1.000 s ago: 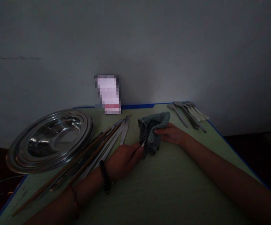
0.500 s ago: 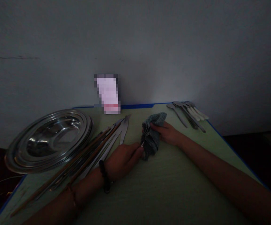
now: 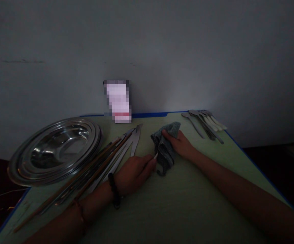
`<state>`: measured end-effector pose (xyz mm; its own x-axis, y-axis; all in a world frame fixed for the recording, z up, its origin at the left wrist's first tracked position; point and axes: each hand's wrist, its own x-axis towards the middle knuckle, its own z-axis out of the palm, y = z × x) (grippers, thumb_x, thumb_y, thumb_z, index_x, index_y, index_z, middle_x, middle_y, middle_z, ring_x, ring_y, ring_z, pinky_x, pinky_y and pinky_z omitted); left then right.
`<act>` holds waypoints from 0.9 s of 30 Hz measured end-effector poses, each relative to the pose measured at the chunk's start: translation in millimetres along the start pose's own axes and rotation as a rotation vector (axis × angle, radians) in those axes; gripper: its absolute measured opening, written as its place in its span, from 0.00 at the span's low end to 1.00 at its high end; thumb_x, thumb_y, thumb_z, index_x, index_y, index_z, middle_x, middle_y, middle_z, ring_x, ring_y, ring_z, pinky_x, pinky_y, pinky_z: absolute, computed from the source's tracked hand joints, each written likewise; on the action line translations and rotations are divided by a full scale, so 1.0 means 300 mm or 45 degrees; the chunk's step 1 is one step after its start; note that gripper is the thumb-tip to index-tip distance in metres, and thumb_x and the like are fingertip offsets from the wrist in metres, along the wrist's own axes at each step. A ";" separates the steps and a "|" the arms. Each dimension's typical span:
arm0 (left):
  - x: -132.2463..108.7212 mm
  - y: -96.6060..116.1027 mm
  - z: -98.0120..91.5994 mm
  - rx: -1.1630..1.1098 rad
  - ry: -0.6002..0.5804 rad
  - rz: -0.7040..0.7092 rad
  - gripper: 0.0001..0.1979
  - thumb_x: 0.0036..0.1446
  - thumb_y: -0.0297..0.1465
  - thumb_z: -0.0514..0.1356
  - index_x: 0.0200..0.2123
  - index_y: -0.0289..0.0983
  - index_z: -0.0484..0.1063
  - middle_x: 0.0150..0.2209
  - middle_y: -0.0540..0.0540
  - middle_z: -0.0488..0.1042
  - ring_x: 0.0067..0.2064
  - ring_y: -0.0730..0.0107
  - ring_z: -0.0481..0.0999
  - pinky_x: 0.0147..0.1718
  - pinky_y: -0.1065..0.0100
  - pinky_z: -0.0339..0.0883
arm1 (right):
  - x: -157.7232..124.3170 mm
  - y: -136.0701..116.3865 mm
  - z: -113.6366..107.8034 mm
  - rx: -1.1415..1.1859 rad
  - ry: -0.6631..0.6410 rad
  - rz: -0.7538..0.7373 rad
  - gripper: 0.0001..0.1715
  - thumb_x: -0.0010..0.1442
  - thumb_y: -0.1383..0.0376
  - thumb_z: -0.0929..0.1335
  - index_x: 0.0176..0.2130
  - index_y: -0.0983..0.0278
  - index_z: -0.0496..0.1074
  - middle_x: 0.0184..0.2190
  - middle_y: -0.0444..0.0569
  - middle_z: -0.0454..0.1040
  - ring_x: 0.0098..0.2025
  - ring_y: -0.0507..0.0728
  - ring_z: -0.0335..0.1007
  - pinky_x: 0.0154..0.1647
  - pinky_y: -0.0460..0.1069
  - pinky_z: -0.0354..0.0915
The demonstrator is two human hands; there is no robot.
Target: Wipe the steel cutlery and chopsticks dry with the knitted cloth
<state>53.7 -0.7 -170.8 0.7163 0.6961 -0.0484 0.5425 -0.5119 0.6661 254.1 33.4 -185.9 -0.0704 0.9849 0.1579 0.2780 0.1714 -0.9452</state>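
My left hand [image 3: 134,173] is closed around the handle of a small metal utensil [image 3: 155,156], whose far end disappears into a grey-blue knitted cloth [image 3: 165,149]. My right hand [image 3: 179,144] is closed on that cloth, fingers pressed into its folds, just right of the left hand. Both hands rest low over the pale green table [image 3: 187,203]. The wrapped part of the utensil is hidden, so I cannot tell what kind it is.
Stacked steel plates [image 3: 55,149] sit at the left. A fan of knives and long utensils [image 3: 106,159] lies between the plates and my left hand. Several spoons [image 3: 204,123] lie at the far right corner. A blurred card [image 3: 118,101] leans against the wall.
The right hand has drawn the cloth in along the utensil and bunched it tighter, its spread top corner folding down. The left hand has stayed put.
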 end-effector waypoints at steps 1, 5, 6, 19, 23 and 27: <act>0.000 -0.002 0.001 -0.032 0.016 0.000 0.18 0.65 0.36 0.43 0.26 0.37 0.62 0.21 0.54 0.65 0.23 0.74 0.66 0.24 0.72 0.55 | 0.002 0.004 -0.004 0.018 -0.015 0.013 0.22 0.55 0.50 0.64 0.22 0.63 0.64 0.22 0.42 0.66 0.28 0.52 0.62 0.31 0.48 0.59; 0.003 -0.005 0.002 -0.120 0.050 -0.024 0.18 0.65 0.36 0.43 0.26 0.37 0.62 0.21 0.54 0.64 0.23 0.75 0.66 0.25 0.72 0.56 | 0.012 0.033 -0.021 0.303 -0.208 0.139 0.15 0.54 0.54 0.67 0.28 0.64 0.70 0.25 0.43 0.71 0.30 0.53 0.65 0.36 0.48 0.61; 0.003 -0.004 0.002 -0.136 0.048 -0.028 0.18 0.65 0.36 0.43 0.26 0.37 0.62 0.21 0.54 0.64 0.23 0.75 0.66 0.25 0.72 0.56 | 0.014 0.041 -0.024 0.415 -0.276 0.174 0.14 0.54 0.56 0.67 0.30 0.64 0.71 0.27 0.43 0.72 0.31 0.53 0.66 0.38 0.49 0.62; -0.001 0.003 -0.007 -0.149 0.032 -0.015 0.18 0.66 0.37 0.42 0.26 0.37 0.61 0.21 0.55 0.62 0.23 0.76 0.63 0.24 0.72 0.54 | 0.015 0.049 -0.046 0.794 -0.528 0.276 0.14 0.44 0.68 0.71 0.35 0.65 0.73 0.30 0.45 0.75 0.33 0.53 0.71 0.42 0.51 0.65; 0.001 0.002 -0.004 -0.081 0.029 -0.031 0.18 0.65 0.37 0.43 0.26 0.37 0.61 0.21 0.55 0.62 0.22 0.75 0.63 0.23 0.72 0.53 | 0.016 0.049 -0.034 0.669 -0.475 0.198 0.12 0.48 0.65 0.71 0.36 0.64 0.73 0.31 0.44 0.75 0.34 0.53 0.71 0.44 0.51 0.64; 0.002 0.002 -0.005 -0.071 0.023 -0.057 0.18 0.65 0.37 0.42 0.26 0.37 0.61 0.21 0.54 0.64 0.23 0.74 0.65 0.24 0.72 0.54 | 0.013 0.038 -0.009 0.344 -0.261 0.026 0.14 0.55 0.56 0.67 0.35 0.64 0.73 0.33 0.45 0.75 0.37 0.55 0.69 0.46 0.52 0.62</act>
<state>53.9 0.2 -169.2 0.6836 0.7269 -0.0657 0.5481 -0.4518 0.7039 259.4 39.4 -195.3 -0.2662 0.9583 0.1034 0.0195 0.1126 -0.9934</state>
